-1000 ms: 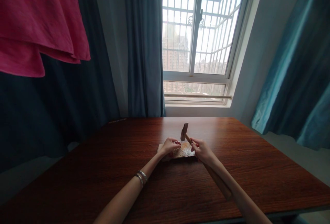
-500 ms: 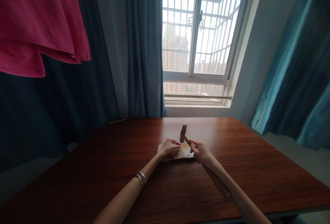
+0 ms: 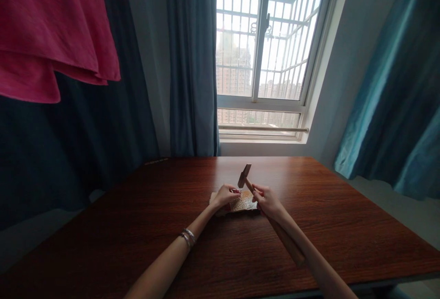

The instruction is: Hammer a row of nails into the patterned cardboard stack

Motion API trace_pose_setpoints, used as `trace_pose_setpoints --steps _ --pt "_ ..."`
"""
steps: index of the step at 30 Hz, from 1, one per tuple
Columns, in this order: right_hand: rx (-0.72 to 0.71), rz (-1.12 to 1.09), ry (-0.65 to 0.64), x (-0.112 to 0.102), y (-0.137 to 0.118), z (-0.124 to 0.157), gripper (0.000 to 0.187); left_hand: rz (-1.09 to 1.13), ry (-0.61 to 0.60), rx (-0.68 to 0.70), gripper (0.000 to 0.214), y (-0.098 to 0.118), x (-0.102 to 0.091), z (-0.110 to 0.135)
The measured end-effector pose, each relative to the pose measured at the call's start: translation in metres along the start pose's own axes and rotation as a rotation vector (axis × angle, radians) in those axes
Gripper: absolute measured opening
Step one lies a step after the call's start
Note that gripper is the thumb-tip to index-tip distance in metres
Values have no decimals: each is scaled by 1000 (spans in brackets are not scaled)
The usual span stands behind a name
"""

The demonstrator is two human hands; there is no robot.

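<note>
My right hand (image 3: pixel 269 203) is wrapped around the wooden handle of a hammer (image 3: pixel 250 184), and the rest of the handle runs back beneath my forearm. The hammer's head (image 3: pixel 244 175) is raised and tilted, a little above my left fingertips and apart from what they hold. With fingertips pinched, my left hand (image 3: pixel 225 195) holds a thin upright nail (image 3: pixel 240 192) at the board; small reddish bits show by those fingers. The pale board (image 3: pixel 243 202), covered in dark dots or holes, lies flat on the table, its left part hidden under my left hand.
The brown wooden table (image 3: pixel 165 248) reaches to the wall below a barred window (image 3: pixel 259 60). Blue curtains (image 3: pixel 192 69) hang on both sides. A pink cloth (image 3: pixel 58 28) hangs at upper left. Silver bracelets (image 3: pixel 187 236) circle my left wrist.
The hammer's head has tipped back and risen slightly to the left, away from the nail. My left hand and the board have stayed in place.
</note>
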State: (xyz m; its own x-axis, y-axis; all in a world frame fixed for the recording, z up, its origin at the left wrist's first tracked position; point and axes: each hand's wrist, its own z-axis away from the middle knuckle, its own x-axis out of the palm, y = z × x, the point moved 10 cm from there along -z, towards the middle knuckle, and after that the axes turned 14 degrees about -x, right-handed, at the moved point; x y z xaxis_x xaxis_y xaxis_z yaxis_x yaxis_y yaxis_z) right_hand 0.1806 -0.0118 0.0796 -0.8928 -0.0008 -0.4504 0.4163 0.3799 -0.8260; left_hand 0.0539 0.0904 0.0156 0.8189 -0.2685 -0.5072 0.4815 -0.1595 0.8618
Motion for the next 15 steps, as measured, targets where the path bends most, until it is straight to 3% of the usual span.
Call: trace_pose_setpoints --steps 4,10,15 --pt "9 -7 -11 1 0 1 43 -26 9 1 29 0 1 0" --pt "-11 -180 117 -10 -4 3 51 -37 -6 54 33 7 -2 4" --pt "10 -295 254 -26 14 15 55 -40 -79 66 51 6 -22 6"
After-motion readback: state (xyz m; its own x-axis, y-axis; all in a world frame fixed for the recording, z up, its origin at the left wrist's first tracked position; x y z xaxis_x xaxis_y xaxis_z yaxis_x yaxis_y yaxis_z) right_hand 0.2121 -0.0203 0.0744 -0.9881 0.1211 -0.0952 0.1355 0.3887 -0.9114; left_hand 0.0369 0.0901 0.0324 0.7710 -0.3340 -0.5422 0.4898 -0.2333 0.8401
